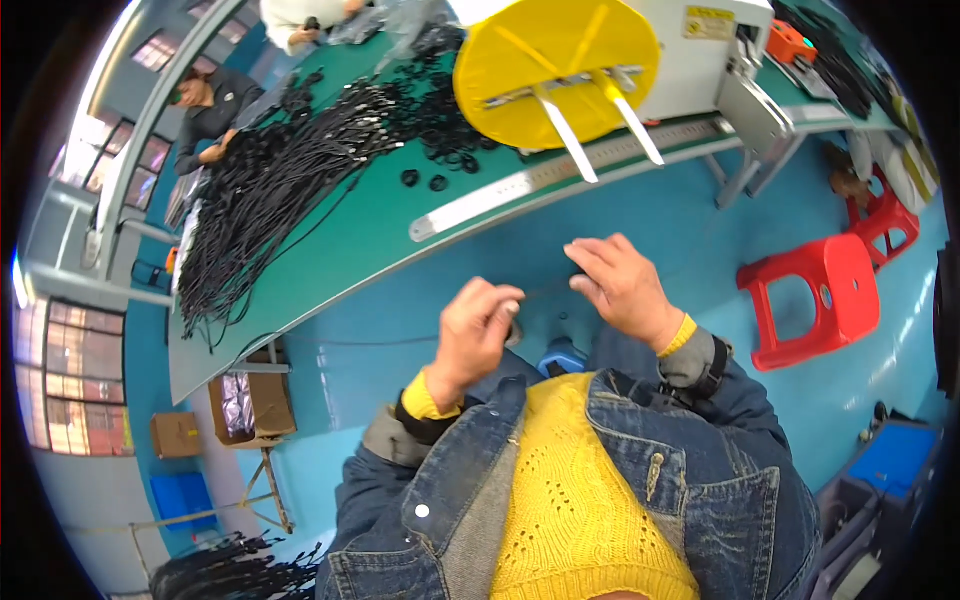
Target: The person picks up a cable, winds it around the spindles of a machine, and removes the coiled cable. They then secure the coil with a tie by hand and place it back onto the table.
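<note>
A thin black cable [370,343] runs from the table's left end across to my left hand [473,330], whose thumb and forefinger are pinched on it. To its right, my right hand [625,285] is raised with thumb and fingers drawn together; a small dark bit shows at the fingertips, too small to name. A faint line spans the gap between the hands. Both hands are in front of the table's near edge, below a machine with a round yellow disc [550,60] and two metal prongs sticking out of it.
Many black cables [270,180] lie heaped on the green table [330,250], beside coiled ones. A metal ruler strip [460,215] lines its edge. Red stools [825,300] stand at right, a cardboard box [268,405] at lower left. A co-worker [210,110] sits at far left.
</note>
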